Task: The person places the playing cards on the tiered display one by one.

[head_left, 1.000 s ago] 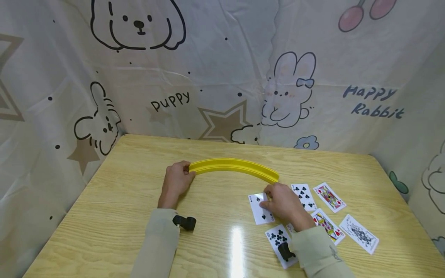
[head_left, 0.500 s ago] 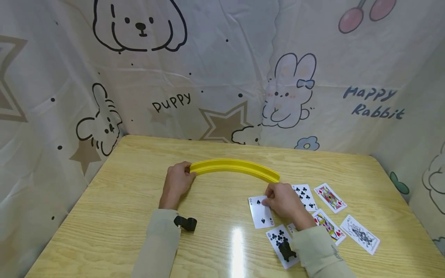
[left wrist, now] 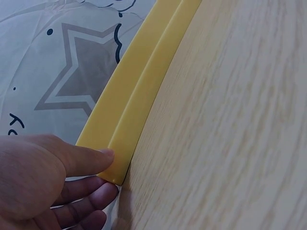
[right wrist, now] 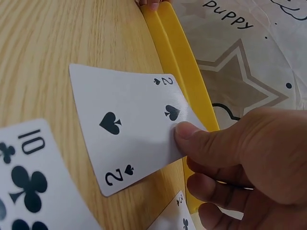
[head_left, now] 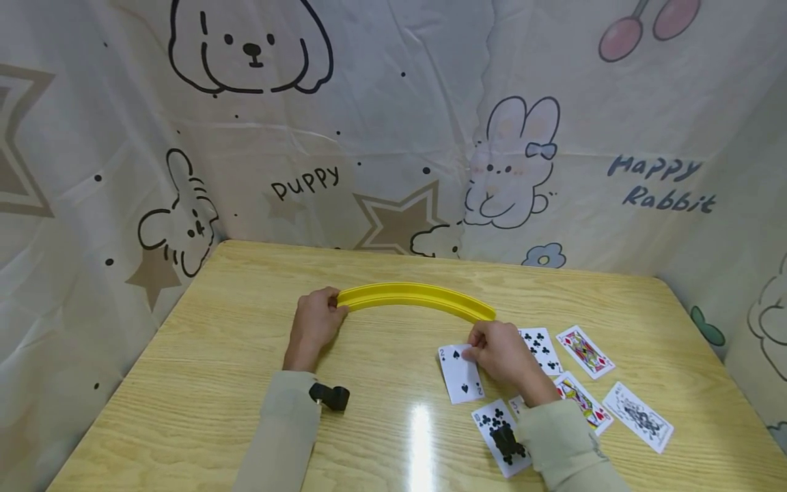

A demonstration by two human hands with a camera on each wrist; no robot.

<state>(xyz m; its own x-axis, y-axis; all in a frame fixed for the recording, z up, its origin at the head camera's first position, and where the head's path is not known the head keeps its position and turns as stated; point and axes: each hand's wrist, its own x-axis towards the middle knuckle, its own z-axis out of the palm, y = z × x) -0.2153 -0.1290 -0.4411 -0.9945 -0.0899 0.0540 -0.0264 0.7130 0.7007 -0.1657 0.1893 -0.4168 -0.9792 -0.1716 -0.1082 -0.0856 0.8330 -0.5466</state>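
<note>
A yellow curved card holder (head_left: 415, 294) with a lengthwise groove lies across the table toward the back. My left hand (head_left: 315, 318) grips its left end, and in the left wrist view the thumb presses on the face of the yellow card holder (left wrist: 139, 91). My right hand (head_left: 501, 355) pinches a two of spades (head_left: 460, 376) by one corner, just in front of the holder's right end. In the right wrist view the two of spades (right wrist: 139, 115) is face up and slightly bent, the thumb on top and the other fingers underneath.
Loose cards lie face up at the right: a club card (head_left: 541, 350), a face card with diamonds (head_left: 585, 352), a queen (head_left: 581, 403) and a joker-like card (head_left: 638, 417). A ten of clubs (head_left: 494, 427) lies nearer, partly under the right wrist camera. A printed curtain (head_left: 381, 137) hangs behind the table.
The right thumb has drawn back from across the two of spades to its upper right corner, and the card has turned slightly. The left hand keeps its grip on the holder.
</note>
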